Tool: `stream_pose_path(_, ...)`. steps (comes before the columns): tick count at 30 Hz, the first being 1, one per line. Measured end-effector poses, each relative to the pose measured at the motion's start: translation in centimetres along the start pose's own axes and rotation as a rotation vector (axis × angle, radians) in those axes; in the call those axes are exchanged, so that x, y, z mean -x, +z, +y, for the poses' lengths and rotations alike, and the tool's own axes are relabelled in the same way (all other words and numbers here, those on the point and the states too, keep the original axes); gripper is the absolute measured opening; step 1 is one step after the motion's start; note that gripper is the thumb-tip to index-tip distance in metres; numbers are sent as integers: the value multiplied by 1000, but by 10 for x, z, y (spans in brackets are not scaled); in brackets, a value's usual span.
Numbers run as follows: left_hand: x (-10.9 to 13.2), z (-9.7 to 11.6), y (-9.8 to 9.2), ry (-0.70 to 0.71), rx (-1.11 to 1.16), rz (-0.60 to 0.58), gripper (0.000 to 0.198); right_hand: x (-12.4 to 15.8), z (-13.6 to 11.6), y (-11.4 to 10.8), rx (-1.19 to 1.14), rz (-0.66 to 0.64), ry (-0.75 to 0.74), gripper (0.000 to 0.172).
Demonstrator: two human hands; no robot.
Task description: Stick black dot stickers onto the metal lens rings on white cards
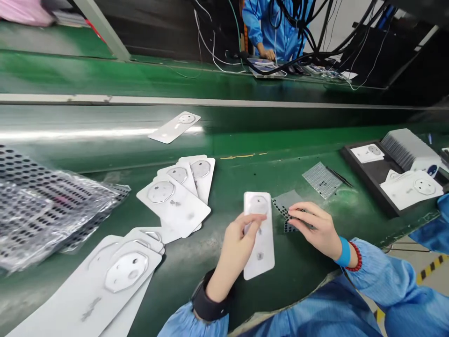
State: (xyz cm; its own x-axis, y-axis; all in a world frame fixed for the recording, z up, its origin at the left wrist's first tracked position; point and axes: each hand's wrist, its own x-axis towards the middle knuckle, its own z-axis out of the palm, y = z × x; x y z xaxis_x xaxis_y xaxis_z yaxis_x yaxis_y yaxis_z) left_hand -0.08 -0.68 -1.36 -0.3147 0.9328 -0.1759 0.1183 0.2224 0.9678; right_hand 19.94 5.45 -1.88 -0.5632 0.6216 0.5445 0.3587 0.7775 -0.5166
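A white phone back panel point(261, 255) lies upright in front of me on the green bench, its camera area at the far end. Above it is my left hand point(238, 238), thumb and index finger brought together in a pinch; anything between the tips is too small to make out. Just right of the panel, my right hand point(314, 227) has its fingertips closed at the edge of a clear sheet with black dots point(282, 203). This sheet looks bent, and the fingers hide part of it.
Left of me lie fanned white panels point(175, 201) and a nearer stack point(94, 281). One panel point(175, 127) rests farther back. Bubble wrap point(52, 206) is far left. To the right are another dotted sheet point(322, 180), black tweezers point(339, 176) and a black tray point(372, 187). A co-worker's hand point(266, 52) shows behind.
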Motion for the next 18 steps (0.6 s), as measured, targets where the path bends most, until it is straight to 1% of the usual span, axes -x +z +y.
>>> stream_pose_path(2,2,4,5,-26,100,-145,31,-3,-9,2,-10,1,-47,19)
stream_pose_path(3,4,6,7,-43,164,-189,32,-4,-12,4,-26,-21,-74,20)
stream_pose_path(4,5,7,9,-61,221,-208,31,-5,-14,6,-53,-52,-98,19)
stream_pose_path(7,7,5,13,-86,278,-154,25,-10,-14,13,-164,-124,-99,17)
stream_pose_path(10,5,1,12,-76,291,-140,24,-20,-10,19,-173,-87,-51,15)
stream_pose_path(12,5,1,11,-66,336,-139,22,-24,-9,21,-173,-68,-57,17)
stream_pose_path(15,13,8,11,-23,386,-119,20,-16,-10,19,-189,-75,-49,16)
stream_pose_path(17,19,10,15,11,339,-75,28,-2,-4,21,-151,-71,-24,14)
stream_pose_path(18,19,7,19,30,312,-57,32,3,3,26,-123,-44,-21,12)
